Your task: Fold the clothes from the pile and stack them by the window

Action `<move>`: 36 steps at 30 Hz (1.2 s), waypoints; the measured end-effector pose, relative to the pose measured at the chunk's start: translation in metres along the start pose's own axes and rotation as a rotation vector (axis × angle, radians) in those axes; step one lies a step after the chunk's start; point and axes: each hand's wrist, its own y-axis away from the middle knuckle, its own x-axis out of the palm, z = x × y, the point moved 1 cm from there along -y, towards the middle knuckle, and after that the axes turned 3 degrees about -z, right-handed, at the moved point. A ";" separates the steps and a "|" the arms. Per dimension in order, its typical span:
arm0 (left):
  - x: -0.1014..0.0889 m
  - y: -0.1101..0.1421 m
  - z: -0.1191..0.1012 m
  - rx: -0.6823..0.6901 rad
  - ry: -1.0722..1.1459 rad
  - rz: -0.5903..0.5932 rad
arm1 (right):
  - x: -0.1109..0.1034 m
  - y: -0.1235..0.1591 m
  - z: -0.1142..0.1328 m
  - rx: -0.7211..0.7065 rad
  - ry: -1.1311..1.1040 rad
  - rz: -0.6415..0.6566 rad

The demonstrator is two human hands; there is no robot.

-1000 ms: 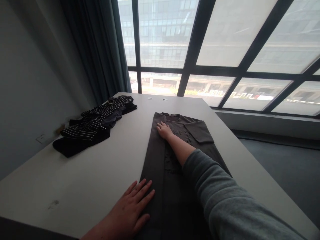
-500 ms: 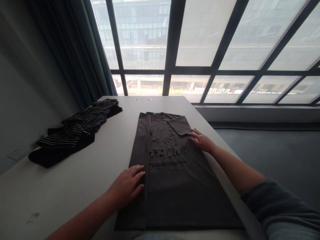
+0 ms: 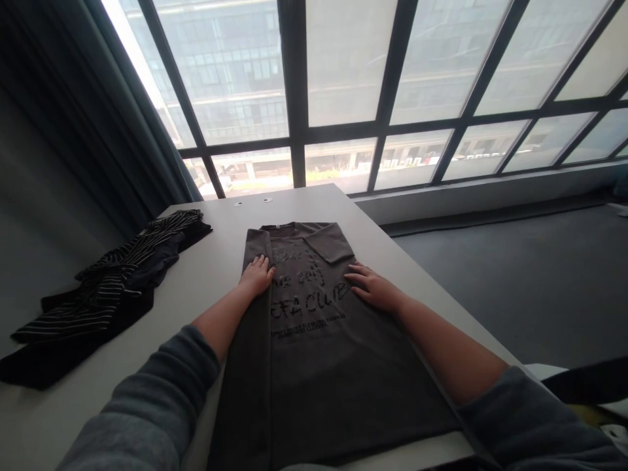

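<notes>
A dark grey T-shirt (image 3: 324, 373) with black lettering lies front up on the white table (image 3: 191, 288), its collar at the far end. Its left side is folded inward in a long strip, and the right sleeve lies folded over the chest. My left hand (image 3: 258, 275) rests on the folded strip near the upper chest, fingers stretched out. On the right edge, just below the folded sleeve, lies my right hand (image 3: 375, 288), palm down with its fingers spread on the cloth. Neither hand grips the fabric.
Dark clothes (image 3: 108, 288), some striped, lie heaped along the table's left side. A dark curtain (image 3: 112, 124) hangs behind them. Large windows (image 3: 343, 72) stand beyond the far edge. Grey floor (image 3: 490, 275) stretches to the right of the table.
My left hand has moved up the folded strip toward the collar. My right hand has shifted slightly further onto the shirt. The camera view has turned a little to the right.
</notes>
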 end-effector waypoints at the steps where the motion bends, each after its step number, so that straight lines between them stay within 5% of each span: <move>1: 0.001 -0.012 0.002 -0.017 0.002 0.002 | 0.000 0.000 -0.001 0.003 -0.008 -0.006; 12: -0.011 -0.126 0.045 -0.273 -0.024 0.040 | -0.011 -0.006 -0.015 0.008 -0.057 -0.106; 17: -0.010 -0.137 0.045 -0.327 -0.037 0.006 | -0.012 -0.007 -0.021 0.055 -0.040 -0.125; 22: -0.020 -0.121 0.030 -0.289 -0.073 -0.111 | -0.013 -0.010 -0.022 0.091 -0.089 -0.109; 25: -0.031 -0.100 -0.007 -0.163 -0.089 -0.229 | -0.022 -0.010 -0.022 0.161 -0.149 -0.165; 27: -0.035 -0.079 -0.050 0.044 -0.074 -0.264 | -0.029 -0.009 -0.025 0.235 -0.190 -0.222; 32: -0.038 0.012 -0.181 0.841 0.044 -0.037 | -0.041 0.002 -0.043 0.456 -0.365 -0.408; 36: -0.032 0.085 -0.256 1.366 0.141 0.114 | -0.040 -0.002 -0.059 0.556 -0.475 -0.380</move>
